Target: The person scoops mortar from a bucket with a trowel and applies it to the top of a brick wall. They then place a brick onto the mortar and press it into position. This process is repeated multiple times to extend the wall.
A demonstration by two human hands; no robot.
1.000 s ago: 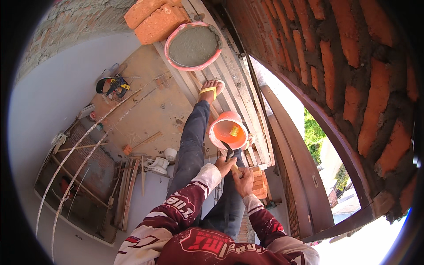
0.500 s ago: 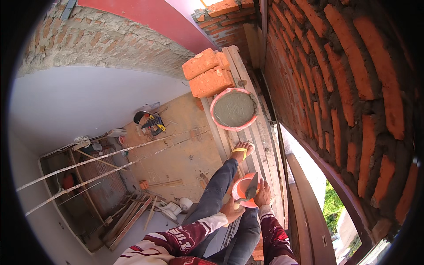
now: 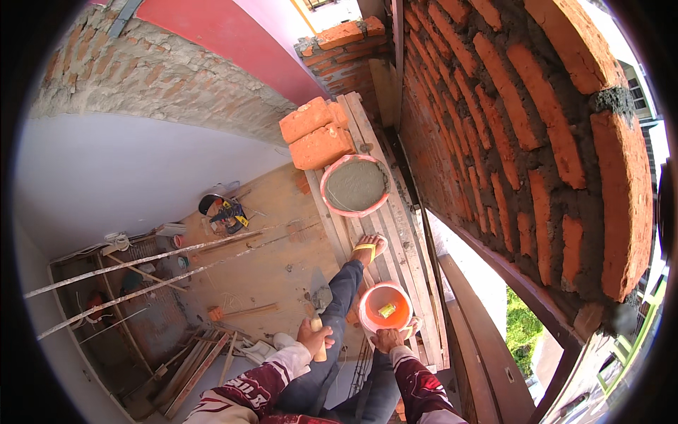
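My left hand is wrapped round the wooden handle of a trowel, held out over my leg. The trowel's grey blade points away from me, above the lower floor. My right hand grips the near rim of an orange bucket, which stands on the planks beside my feet. Inside the bucket lies a small yellow object whose kind I cannot make out. Farther along the planks stands a round tub filled with wet grey mortar.
Several bricks are stacked at the far end of the plank scaffold. A brick wall rises close on the right. To the left, the floor lies well below, with two long rods crossing above it.
The trowel has swung left, out from over the orange bucket. My right hand has shifted from the bucket's right side to its near rim. The view has tilted slightly.
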